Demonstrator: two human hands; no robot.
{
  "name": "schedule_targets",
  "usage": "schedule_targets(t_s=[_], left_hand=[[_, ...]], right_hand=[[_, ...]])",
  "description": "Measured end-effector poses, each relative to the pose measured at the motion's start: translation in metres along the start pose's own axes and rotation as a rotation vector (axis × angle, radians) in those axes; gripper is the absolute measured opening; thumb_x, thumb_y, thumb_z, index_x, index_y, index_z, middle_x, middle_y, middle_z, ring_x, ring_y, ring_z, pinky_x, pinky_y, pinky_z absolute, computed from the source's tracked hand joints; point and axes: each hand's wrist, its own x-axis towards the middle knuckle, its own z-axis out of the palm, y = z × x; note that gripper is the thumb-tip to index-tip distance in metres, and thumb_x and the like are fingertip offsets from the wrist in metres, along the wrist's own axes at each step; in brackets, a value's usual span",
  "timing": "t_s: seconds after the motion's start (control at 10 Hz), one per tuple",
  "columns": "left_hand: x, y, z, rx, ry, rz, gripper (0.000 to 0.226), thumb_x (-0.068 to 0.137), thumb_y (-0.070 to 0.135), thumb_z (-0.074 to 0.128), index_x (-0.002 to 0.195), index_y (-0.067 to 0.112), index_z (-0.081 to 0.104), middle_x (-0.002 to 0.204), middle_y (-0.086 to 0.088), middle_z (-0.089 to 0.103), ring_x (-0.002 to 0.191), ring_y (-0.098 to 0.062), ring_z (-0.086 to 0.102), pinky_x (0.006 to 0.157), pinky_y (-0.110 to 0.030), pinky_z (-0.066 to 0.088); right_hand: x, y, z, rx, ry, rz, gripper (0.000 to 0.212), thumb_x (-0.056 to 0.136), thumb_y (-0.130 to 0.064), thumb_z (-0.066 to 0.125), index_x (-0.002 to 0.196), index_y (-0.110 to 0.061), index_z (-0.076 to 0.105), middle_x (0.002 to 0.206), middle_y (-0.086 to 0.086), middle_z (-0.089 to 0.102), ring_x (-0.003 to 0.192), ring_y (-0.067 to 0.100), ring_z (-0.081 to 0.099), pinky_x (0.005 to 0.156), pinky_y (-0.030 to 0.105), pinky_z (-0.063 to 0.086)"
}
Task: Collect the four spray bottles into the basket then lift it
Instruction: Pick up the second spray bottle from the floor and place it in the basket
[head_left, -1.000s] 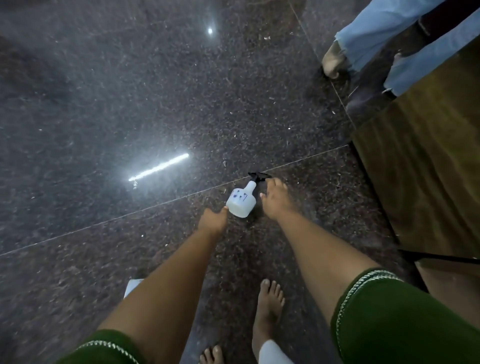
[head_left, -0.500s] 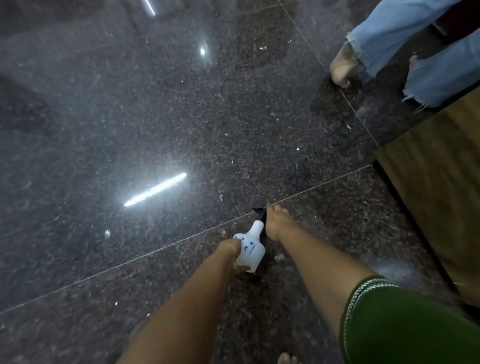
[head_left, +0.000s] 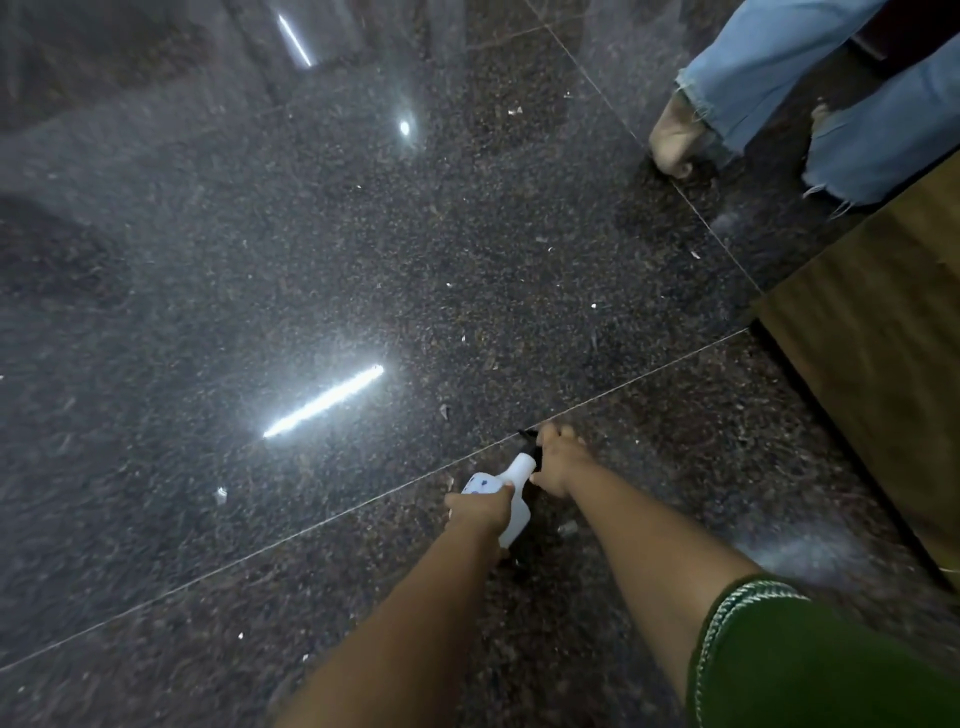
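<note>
A white spray bottle (head_left: 515, 474) with a black trigger head and blue marks on its body is held low over the dark granite floor. My left hand (head_left: 480, 508) is wrapped around the bottle's body. My right hand (head_left: 558, 460) sits at the black trigger head, fingers curled on it. No basket and no other spray bottle are in view.
Another person's legs in light blue jeans (head_left: 769, 78) and a pale shoe (head_left: 675, 137) stand at the upper right. A brown wooden panel (head_left: 883, 374) fills the right edge. The polished floor (head_left: 260, 260) reflects a bright tube light.
My left hand has closed around the bottle's body and raised it off the floor. The view has tilted forward, so my feet have dropped out of sight.
</note>
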Motion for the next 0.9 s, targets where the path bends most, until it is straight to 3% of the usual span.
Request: schedule_targets(t_s=[0.1,0.2,0.3,0.4,0.5,0.7,0.8,0.9], left_hand=[[0.001,0.004,-0.008,0.041,-0.042,0.059,0.083,0.085,0.038,0.065,0.146,0.002,0.022,0.148,-0.02,0.037,0.131,-0.039,0.046,0.102,-0.046,0.047],[-0.004,0.009,-0.018,0.157,0.011,0.126,0.09,0.081,0.038,0.07,0.146,0.002,0.021,0.148,-0.02,0.035,0.131,-0.04,0.044,0.104,-0.047,0.045],[-0.029,0.021,-0.029,0.121,0.032,0.176,0.096,0.076,0.027,0.078,0.147,0.007,0.016,0.144,-0.023,0.036,0.126,-0.042,0.046,0.097,-0.051,0.049],[-0.093,0.036,-0.033,0.078,0.066,0.273,0.096,0.071,0.021,0.082,0.144,0.011,0.02,0.137,-0.022,0.045,0.117,-0.041,0.053,0.094,-0.05,0.051],[-0.177,0.054,-0.04,0.211,0.067,0.356,0.09,0.072,0.025,0.081,0.143,0.005,0.028,0.139,-0.019,0.046,0.124,-0.035,0.053,0.101,-0.046,0.048],[-0.356,0.06,-0.045,0.418,-0.042,0.454,0.07,0.073,0.033,0.081,0.13,0.004,0.051,0.124,-0.019,0.06,0.109,-0.033,0.065,0.091,-0.042,0.056],[-0.45,0.053,-0.033,0.481,-0.092,0.512,0.082,0.074,0.035,0.079,0.138,0.005,0.038,0.134,-0.016,0.051,0.119,-0.032,0.057,0.099,-0.044,0.051],[-0.531,0.04,-0.009,0.502,-0.15,0.572,0.097,0.07,0.036,0.083,0.143,0.002,0.029,0.139,-0.017,0.045,0.121,-0.037,0.053,0.096,-0.047,0.051]], right_hand=[[-0.002,0.004,-0.012,0.117,0.012,0.05,0.057,0.09,-0.015,0.055,0.14,-0.009,0.029,0.148,0.016,0.03,0.138,0.034,0.028,0.112,0.043,0.033],[-0.014,0.013,-0.033,0.193,0.061,0.067,0.053,0.092,-0.017,0.053,0.14,-0.008,0.033,0.146,0.017,0.035,0.136,0.035,0.032,0.112,0.041,0.033],[-0.049,0.024,-0.059,0.279,0.101,0.04,0.046,0.095,-0.019,0.052,0.138,-0.007,0.041,0.143,0.019,0.036,0.129,0.036,0.043,0.107,0.035,0.035],[-0.107,0.036,-0.095,0.437,0.162,0.038,0.037,0.096,-0.015,0.05,0.132,-0.005,0.05,0.14,0.019,0.037,0.123,0.035,0.048,0.105,0.031,0.036],[-0.182,0.052,-0.138,0.528,0.201,0.099,0.039,0.097,-0.018,0.049,0.134,-0.006,0.049,0.141,0.02,0.042,0.126,0.036,0.047,0.106,0.034,0.037],[-0.362,0.099,-0.223,0.728,0.223,0.22,0.039,0.098,-0.022,0.046,0.135,-0.007,0.047,0.14,0.016,0.048,0.127,0.034,0.048,0.104,0.039,0.043],[-0.456,0.132,-0.26,0.837,0.317,0.277,0.039,0.098,-0.023,0.047,0.135,-0.011,0.048,0.141,0.014,0.048,0.126,0.033,0.048,0.103,0.04,0.045],[-0.547,0.172,-0.288,0.907,0.426,0.33,0.035,0.098,-0.022,0.048,0.13,-0.011,0.051,0.136,0.013,0.053,0.122,0.033,0.051,0.101,0.037,0.045]])
